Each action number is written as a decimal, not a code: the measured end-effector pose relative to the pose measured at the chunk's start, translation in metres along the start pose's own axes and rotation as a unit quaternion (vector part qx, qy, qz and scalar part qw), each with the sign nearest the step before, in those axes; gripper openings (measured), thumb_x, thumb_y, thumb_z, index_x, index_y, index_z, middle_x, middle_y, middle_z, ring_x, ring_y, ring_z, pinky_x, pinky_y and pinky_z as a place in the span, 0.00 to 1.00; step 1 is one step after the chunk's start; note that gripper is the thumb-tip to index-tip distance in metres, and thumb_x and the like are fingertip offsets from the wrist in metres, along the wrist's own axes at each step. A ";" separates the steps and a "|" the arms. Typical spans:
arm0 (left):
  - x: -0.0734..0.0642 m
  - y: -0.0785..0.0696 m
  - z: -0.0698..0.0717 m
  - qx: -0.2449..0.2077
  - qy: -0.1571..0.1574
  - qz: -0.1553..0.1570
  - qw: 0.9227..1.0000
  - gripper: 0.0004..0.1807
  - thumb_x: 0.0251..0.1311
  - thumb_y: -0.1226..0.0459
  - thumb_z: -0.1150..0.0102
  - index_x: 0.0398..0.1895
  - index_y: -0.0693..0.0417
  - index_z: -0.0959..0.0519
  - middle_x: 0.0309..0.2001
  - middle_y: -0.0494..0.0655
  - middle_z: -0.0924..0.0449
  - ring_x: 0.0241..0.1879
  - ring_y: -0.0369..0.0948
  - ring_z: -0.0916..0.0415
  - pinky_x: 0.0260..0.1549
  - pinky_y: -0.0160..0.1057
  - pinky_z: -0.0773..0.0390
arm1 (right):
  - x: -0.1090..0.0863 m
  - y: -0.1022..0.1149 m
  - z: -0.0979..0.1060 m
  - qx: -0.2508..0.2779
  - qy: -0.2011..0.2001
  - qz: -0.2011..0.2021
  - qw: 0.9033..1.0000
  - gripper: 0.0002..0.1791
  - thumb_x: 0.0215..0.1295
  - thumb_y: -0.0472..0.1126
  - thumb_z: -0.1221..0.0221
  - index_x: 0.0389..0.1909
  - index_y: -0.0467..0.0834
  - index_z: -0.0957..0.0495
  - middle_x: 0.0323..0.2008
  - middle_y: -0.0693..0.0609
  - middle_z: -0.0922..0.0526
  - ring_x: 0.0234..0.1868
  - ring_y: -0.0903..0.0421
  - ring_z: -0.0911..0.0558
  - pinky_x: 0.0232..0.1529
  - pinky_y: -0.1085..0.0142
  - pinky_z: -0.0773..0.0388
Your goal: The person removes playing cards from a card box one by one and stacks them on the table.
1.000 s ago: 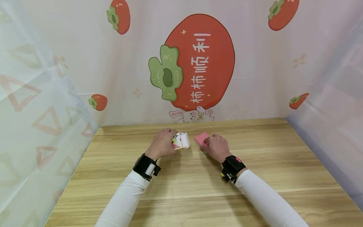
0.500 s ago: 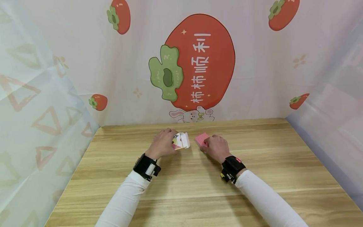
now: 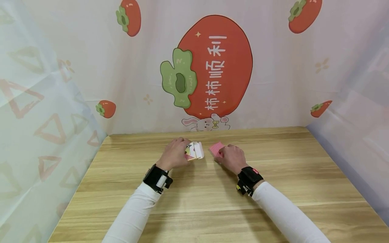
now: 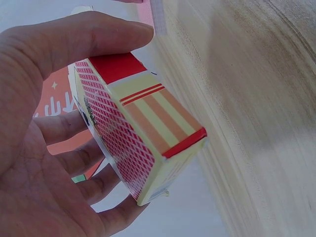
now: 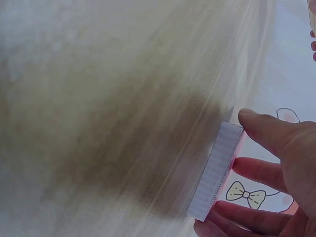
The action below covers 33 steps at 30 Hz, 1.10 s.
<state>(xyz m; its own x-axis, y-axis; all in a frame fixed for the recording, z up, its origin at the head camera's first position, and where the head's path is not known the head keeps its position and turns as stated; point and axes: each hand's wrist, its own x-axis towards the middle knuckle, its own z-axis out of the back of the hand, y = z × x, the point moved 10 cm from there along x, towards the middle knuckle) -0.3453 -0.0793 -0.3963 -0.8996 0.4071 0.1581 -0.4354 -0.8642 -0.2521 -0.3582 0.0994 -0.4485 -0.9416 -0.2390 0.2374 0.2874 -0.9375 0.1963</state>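
Unmoved: card box (image 4: 139, 121), deck (image 5: 216, 171)

High forward-down head view, close wrist views

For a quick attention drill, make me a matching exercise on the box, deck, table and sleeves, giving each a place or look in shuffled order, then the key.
Column 1
1. box
2. deck
3. table
4. sleeves

Column 2
A. white
B. in the grip of the right hand
C. wood-grained, beneath both arms
D. in the grip of the left hand

Pairs: 1-D, 2-B, 3-C, 4-A
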 end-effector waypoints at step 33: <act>-0.002 -0.002 -0.003 -0.001 0.009 0.007 1.000 0.39 0.29 0.57 0.27 0.53 0.53 0.27 0.44 0.47 0.29 0.42 0.45 0.33 0.39 0.47 0.31 | 0.000 -0.002 -0.005 0.001 0.022 -0.016 1.000 0.21 0.48 0.57 0.35 0.38 0.46 0.20 0.18 0.54 0.31 0.22 0.56 0.32 0.20 0.64 0.38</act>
<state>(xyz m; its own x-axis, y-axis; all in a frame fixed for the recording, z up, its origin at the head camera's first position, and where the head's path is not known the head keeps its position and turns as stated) -0.3428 -0.0779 -0.3991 -0.9057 0.4009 0.1381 -0.4237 -0.8687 -0.2565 -0.3599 0.0997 -0.4533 -0.9569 -0.2200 0.1895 0.2577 -0.9442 0.2052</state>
